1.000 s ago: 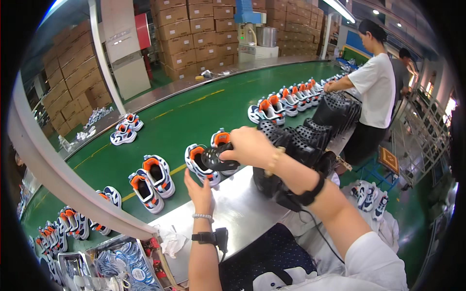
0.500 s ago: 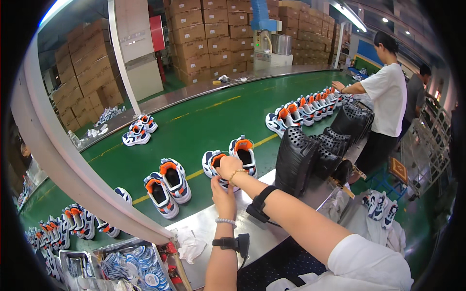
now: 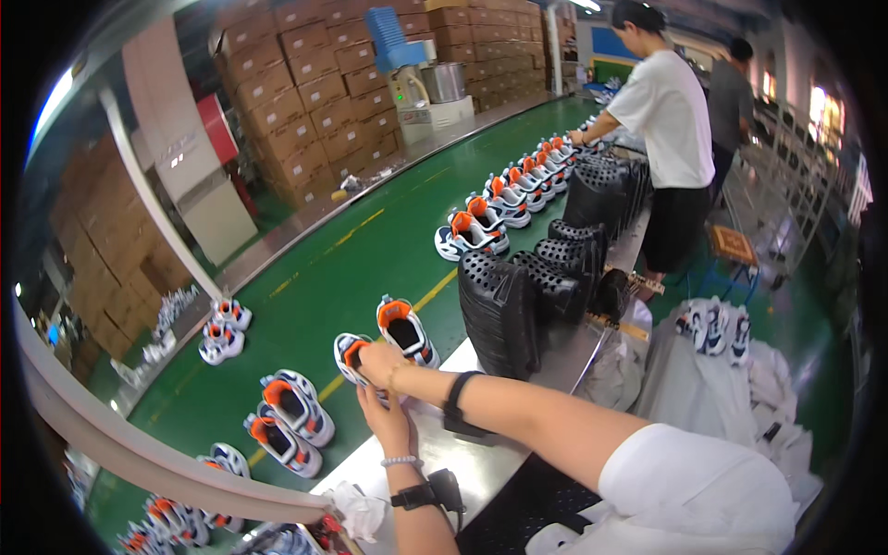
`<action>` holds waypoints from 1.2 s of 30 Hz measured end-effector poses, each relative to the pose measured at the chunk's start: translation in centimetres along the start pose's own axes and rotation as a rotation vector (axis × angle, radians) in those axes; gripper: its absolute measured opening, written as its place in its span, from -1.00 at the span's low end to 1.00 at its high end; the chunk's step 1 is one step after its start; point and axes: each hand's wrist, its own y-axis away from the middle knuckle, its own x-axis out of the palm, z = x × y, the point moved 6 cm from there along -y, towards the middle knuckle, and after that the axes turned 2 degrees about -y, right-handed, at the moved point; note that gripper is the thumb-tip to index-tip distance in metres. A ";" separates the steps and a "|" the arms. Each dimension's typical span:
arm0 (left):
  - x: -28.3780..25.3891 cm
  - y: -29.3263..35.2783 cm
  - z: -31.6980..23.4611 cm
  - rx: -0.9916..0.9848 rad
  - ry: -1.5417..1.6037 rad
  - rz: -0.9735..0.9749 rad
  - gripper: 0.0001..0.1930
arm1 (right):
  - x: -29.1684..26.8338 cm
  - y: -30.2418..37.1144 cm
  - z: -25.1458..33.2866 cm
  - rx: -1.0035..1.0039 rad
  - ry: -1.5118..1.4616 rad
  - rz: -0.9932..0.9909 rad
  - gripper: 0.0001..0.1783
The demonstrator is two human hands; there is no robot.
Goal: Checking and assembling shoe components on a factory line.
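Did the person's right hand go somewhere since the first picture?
Yes: the right hand has moved left, away from the nearest black stack, to the opening of a white-and-orange shoe.

Brown cardboard boxes point(image 3: 277, 106) stand stacked near a blue-topped machine point(image 3: 401, 91) (a metal pot point(image 3: 450, 83) at its side); a blue-legged stool point(image 3: 733, 245) stands near a white-shirted person point(image 3: 673, 116).

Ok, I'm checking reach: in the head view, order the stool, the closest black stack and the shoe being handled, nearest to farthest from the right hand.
1. Handled shoe: at the right hand.
2. Closest black stack: rightward, on the metal ledge.
3. Stool: far to the right.
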 end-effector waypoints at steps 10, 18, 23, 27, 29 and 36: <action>1.0 1.4 -9.0 0.432 -0.309 -0.076 -0.64 | -27.4 22.5 -0.7 -0.587 -0.065 -0.376 -0.64; 8.2 -7.4 -8.9 0.353 -0.868 0.614 -0.43 | -36.4 22.7 -22.6 0.139 0.134 -0.596 -0.48; 10.4 -9.2 -6.8 0.423 -0.896 0.729 -0.22 | -35.5 22.0 -29.4 0.159 0.123 -0.539 -0.36; 9.5 -7.8 -2.3 0.055 -1.112 1.066 -0.01 | -34.5 19.7 -30.0 0.188 0.033 -0.315 -0.40; 9.0 -6.6 -3.2 0.226 -1.108 0.782 0.02 | -34.7 19.6 -30.1 0.134 -0.053 -0.317 -0.43; 4.9 -3.1 -5.1 0.151 -1.139 0.929 -0.09 | -33.8 20.5 -31.5 0.169 -0.024 -0.358 -0.39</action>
